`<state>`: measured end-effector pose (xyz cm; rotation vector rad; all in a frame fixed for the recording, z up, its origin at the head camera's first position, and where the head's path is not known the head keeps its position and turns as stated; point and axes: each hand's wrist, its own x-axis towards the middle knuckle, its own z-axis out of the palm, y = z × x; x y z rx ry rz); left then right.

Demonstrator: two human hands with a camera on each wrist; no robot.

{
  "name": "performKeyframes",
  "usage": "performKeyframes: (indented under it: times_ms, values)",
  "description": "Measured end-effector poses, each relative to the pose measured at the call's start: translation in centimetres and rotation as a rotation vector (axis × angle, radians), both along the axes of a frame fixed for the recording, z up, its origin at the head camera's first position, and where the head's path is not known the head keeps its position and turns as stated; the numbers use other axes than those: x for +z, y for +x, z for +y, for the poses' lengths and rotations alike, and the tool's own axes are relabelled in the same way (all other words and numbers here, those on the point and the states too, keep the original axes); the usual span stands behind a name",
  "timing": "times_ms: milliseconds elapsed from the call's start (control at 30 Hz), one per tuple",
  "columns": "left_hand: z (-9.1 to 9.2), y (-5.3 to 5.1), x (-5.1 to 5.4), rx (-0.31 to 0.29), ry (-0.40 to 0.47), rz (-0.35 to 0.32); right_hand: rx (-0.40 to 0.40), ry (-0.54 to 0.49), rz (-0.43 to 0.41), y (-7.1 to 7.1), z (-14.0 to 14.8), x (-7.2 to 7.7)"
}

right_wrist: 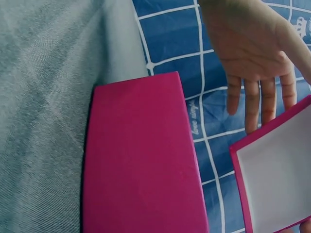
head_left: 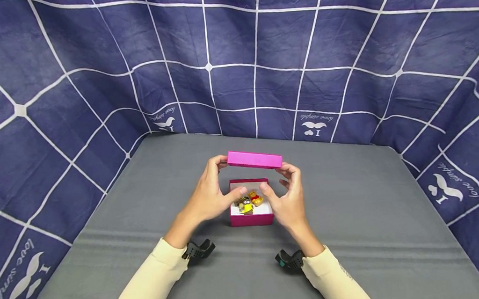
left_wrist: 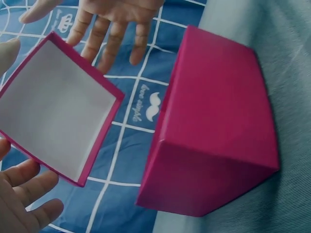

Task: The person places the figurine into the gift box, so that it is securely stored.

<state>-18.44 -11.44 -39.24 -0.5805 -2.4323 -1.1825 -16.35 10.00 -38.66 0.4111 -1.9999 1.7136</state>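
Above and beyond an uncovered magenta box (head_left: 251, 220), a pink box lid (head_left: 255, 159) is held up between both hands. My left hand (head_left: 209, 199) touches the lid's left end with its fingers. At the right end, the fingers of my right hand (head_left: 289, 204) press in from the other side. In the wrist views the fingers look mostly straight, and the white inside of the lid (left_wrist: 53, 111) shows. Both thumbs stand away from the lid, over the box. Inside the box lie a yellow cartoon figure (head_left: 247, 208), a small bear figure (head_left: 255, 198) and other small trinkets, partly hidden by the left thumb.
A grey cloth-covered table (head_left: 374, 204) carries the box near its middle. Behind and beside it hangs a blue curtain (head_left: 281, 38) with white grid lines. Black wrist cameras are strapped under both wrists.
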Motion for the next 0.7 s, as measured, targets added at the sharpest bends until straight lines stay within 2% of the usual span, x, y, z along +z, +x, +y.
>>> performKeyframes:
  times_ms: [67, 200, 400, 700]
  values:
    - [0.0, 0.2, -0.4, -0.001, 0.015, -0.001, -0.005, 0.01, 0.005, 0.6, -0.1, 0.5]
    - [0.3, 0.5, -1.1, -0.021, 0.039, 0.011, -0.019, 0.011, 0.025, 0.9, 0.2, 0.3]
    - [0.4, 0.6, -2.2, -0.032, 0.085, 0.047, -0.025, 0.039, 0.042, 1.2, 0.2, -0.2]
    - [0.2, 1.1, -3.0, -0.018, 0.093, 0.04, -0.045, 0.071, 0.065, 1.2, 0.1, -1.3]
